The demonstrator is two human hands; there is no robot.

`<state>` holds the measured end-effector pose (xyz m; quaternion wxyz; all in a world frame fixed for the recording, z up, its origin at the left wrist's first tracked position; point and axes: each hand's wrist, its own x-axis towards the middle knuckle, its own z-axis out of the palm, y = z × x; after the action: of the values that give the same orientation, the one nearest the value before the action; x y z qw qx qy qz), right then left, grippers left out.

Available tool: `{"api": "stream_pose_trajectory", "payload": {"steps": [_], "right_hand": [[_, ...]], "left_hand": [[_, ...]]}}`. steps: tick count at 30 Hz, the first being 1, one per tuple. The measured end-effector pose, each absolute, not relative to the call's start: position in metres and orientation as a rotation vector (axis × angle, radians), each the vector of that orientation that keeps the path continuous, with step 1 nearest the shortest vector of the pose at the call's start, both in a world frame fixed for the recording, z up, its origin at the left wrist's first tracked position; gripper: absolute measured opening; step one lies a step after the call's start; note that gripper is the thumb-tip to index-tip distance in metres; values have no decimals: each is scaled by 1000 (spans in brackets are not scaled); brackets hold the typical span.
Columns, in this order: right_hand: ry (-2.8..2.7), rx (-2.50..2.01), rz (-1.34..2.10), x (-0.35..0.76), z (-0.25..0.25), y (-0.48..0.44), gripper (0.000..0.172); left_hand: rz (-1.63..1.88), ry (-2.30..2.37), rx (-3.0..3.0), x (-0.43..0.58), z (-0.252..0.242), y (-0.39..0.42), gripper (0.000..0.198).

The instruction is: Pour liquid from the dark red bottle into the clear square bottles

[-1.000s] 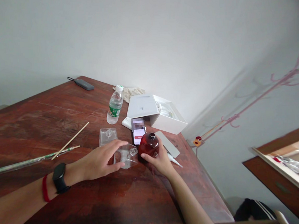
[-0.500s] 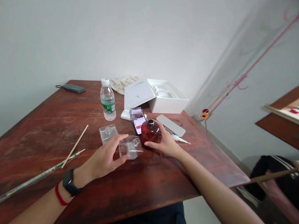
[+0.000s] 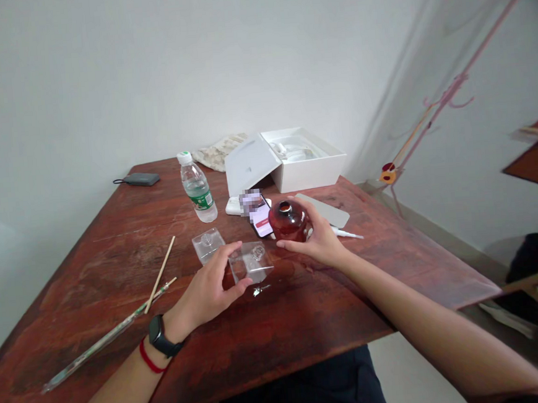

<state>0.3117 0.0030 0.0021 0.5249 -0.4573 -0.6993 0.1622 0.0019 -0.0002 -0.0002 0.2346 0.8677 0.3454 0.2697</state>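
My right hand [image 3: 316, 235] is wrapped around a round, dark red glass bottle [image 3: 285, 224]. The bottle's uncapped neck leans slightly toward me. My left hand [image 3: 219, 280] spans a clear square bottle [image 3: 255, 268], index finger at its far edge and thumb at its near edge. Its open round mouth points up, just left of the red bottle. A second clear square bottle [image 3: 207, 242] stands behind my left fingers, partly hidden. A small shiny patch [image 3: 258, 290] shows on the wood in front of the held clear bottle.
On the wooden table [image 3: 207, 368] lie wooden chopsticks [image 3: 160, 275], some in a plastic sleeve. A water bottle [image 3: 199, 191], phone [image 3: 261, 217], white box [image 3: 310, 170], white-tipped dropper [image 3: 348, 232] and grey power bank [image 3: 141, 179] stand or lie around. Another person [image 3: 530, 274] sits at the right.
The view has shifted, so most things appear further right. My right hand has lifted and tilted the red bottle a little. My left hand stays around the clear square bottle.
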Motion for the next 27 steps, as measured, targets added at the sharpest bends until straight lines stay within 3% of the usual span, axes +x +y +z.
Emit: {"api": "stream_pose_trajectory", "payload": {"steps": [27], "right_hand": [[-1514, -1058, 300, 305, 1, 0, 95]], "left_hand": [[723, 999, 2321, 4, 0, 1, 66]]}}
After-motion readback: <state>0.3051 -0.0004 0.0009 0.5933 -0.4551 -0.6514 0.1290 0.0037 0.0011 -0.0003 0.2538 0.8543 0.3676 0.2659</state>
